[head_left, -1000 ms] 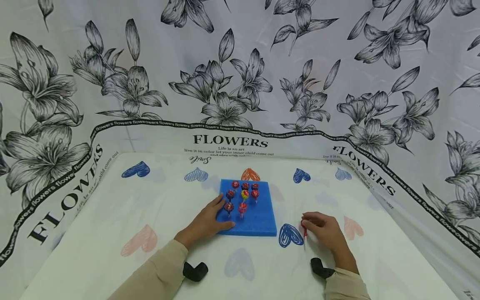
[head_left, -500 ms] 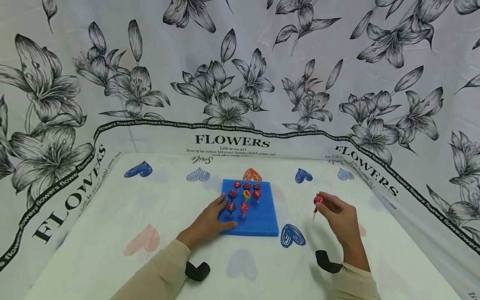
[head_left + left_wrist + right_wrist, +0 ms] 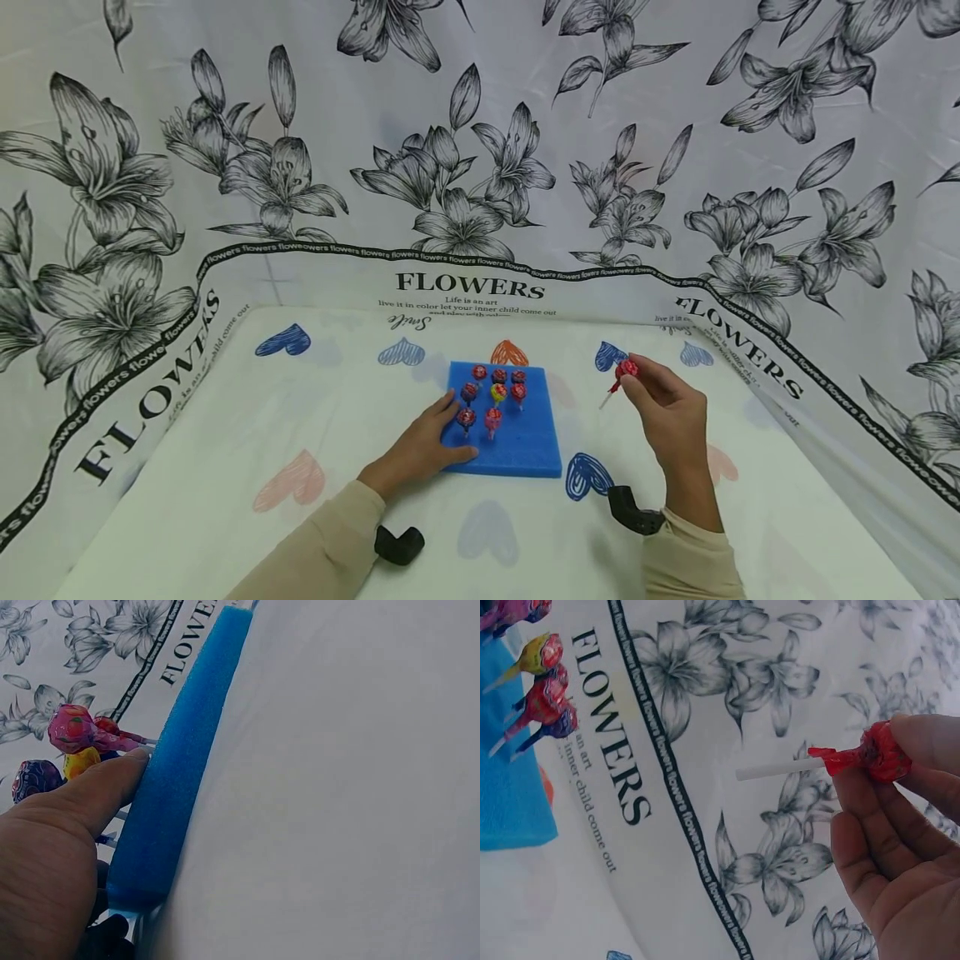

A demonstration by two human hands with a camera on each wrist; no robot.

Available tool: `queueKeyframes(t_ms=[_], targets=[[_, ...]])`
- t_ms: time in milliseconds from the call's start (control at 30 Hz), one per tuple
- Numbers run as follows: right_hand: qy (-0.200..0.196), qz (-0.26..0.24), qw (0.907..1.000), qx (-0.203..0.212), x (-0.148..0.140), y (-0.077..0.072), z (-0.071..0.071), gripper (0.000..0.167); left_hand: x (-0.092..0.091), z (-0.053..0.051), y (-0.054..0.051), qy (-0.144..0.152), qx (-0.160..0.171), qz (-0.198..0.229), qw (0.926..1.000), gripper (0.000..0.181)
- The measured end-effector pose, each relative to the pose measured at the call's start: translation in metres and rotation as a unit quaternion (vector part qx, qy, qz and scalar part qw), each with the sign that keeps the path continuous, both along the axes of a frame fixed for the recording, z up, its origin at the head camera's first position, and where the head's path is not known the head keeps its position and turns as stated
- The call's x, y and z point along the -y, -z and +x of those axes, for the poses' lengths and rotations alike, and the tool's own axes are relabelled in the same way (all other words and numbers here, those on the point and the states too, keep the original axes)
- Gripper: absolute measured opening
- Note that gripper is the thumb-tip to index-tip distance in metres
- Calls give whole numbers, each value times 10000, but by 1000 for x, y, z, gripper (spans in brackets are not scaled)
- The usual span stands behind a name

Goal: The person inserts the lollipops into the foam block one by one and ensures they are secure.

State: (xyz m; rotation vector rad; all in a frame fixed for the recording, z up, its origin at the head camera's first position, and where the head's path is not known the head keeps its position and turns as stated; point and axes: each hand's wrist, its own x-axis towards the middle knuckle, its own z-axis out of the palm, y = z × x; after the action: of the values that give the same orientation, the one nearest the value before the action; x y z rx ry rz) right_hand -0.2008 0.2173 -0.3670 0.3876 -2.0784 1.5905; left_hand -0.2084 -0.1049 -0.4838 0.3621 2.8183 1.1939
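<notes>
My right hand (image 3: 670, 417) pinches a red-wrapped lollipop (image 3: 627, 369) by its candy end, above the table right of the blue foam block (image 3: 517, 454). Its white stick (image 3: 780, 769) points down and left in the head view. My left hand (image 3: 412, 446) rests against the block's left side, thumb (image 3: 109, 784) on the top face near the front; its other fingers are partly hidden. Several lollipops stand in the foam by their sticks, among them a yellow one (image 3: 499, 392), a pink one (image 3: 492, 418) and a dark one (image 3: 466, 417).
A white cloth (image 3: 360, 533) printed with hearts covers the table. Behind it and along the sides hangs a curtain (image 3: 315, 92) with a flower print. Black mounts (image 3: 633, 510) sit at both wrists.
My right hand has lifted the red lollipop off the table and carried it up and away from me; its stick has tilted toward the block. The left hand keeps its place on the foam.
</notes>
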Motion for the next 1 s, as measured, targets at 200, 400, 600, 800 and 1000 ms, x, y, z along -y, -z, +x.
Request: queueKeyframes(t_ms=[200,400,600,800,1000], targets=[[-263,-146,9988,-383,16,-6,2,31,-1,0,0,30,24,39,10000,92],[-898,-99,9931,-746,32,-6,0,32,-1,1,-1,16,55,22,10000,93],[-1179,97,9904,-709,49,10,-6,33,0,0,0,25,-31,-24,10000,93],[-1156,223,9928,-205,59,31,-11,28,0,0,1,26,-23,-10,10000,93],[-1275,409,9909,130,63,53,-16,27,1,3,-3,69,-18,49,10000,92]])
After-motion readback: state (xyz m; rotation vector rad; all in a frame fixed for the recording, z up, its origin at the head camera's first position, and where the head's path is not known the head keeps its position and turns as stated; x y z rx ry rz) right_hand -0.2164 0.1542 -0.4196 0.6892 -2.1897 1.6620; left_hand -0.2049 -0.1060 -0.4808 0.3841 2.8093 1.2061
